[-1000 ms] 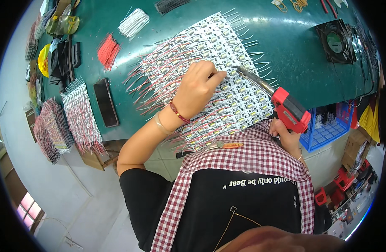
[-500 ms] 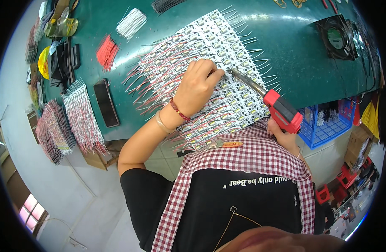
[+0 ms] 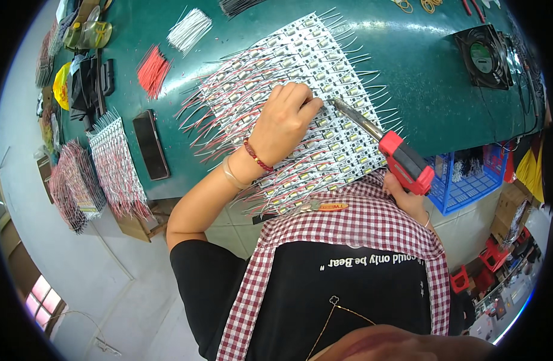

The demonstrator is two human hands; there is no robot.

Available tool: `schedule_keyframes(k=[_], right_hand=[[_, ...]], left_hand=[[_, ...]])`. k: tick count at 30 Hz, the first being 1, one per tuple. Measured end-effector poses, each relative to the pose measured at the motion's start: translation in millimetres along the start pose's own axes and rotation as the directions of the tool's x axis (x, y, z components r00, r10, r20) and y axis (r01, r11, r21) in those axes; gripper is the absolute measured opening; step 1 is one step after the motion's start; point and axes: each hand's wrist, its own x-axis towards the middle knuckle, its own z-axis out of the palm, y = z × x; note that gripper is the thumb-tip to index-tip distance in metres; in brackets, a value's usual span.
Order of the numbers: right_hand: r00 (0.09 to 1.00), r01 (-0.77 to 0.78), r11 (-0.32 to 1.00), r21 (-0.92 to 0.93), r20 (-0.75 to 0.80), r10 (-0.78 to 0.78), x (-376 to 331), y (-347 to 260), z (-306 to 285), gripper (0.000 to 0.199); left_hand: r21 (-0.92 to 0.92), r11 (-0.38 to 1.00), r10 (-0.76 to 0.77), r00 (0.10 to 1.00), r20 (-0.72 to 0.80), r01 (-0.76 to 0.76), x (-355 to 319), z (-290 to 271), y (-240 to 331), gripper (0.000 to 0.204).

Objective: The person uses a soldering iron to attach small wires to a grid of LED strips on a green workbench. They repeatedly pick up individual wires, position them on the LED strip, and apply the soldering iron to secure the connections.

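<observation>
A large white sheet of small circuit boards (image 3: 342, 81) lies on the table in front of me, with red and white wires sticking out along its left side and dark and pale wires along its right. My left hand (image 3: 286, 114) rests over the middle of it, thumb and fingers pinched together; whatever they hold is hidden. My right hand (image 3: 407, 200) grips a red and black soldering gun (image 3: 408, 163) from below. Its metal tip points at the sheet, just right of my left fingertips.
Red wires (image 3: 153, 72) and white wires (image 3: 190, 31) lie in bundles on the green table (image 3: 417, 78). A phone (image 3: 150, 144) and another wired board sheet (image 3: 117, 162) are at left. At right stand a black fan (image 3: 482, 57) and, below the table edge, a blue basket (image 3: 469, 186).
The soldering gun has shifted very slightly right, its tip a little farther from my left fingertips. My left hand keeps its pinch in nearly the same place.
</observation>
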Motion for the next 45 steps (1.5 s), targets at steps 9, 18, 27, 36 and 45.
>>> schedule_keyframes(k=[9, 18, 27, 36, 45], right_hand=[[0.990, -0.141, 0.975, 0.169, 0.004, 0.143, -10, 6, -3, 0.017], [0.986, -0.163, 0.962, 0.221, 0.063, 0.153, -12, 12, -9, 0.018], [0.983, -0.183, 0.980, 0.083, 0.031, 0.181, -7, 2, 1, 0.024], [0.976, -0.215, 0.960, 0.178, 0.058, 0.208, -13, 14, -12, 0.024], [0.987, -0.163, 0.982, 0.094, 0.003, 0.164, -4, -1, 2, 0.025]], left_hand=[[0.008, 1.000, -0.002, 1.000, 0.007, 0.002, 1, -1, 1, 0.028], [0.014, 1.000, 0.003, 1.000, 0.003, -0.003, 2, -1, 2, 0.027], [0.015, 1.000, 0.005, 1.000, 0.003, -0.005, 2, 0, 2, 0.028], [0.024, 1.000, 0.001, 1.000, 0.018, -0.002, 2, -2, 2, 0.029], [0.023, 1.000, 0.012, 1.000, 0.014, -0.013, 3, -2, 2, 0.031]])
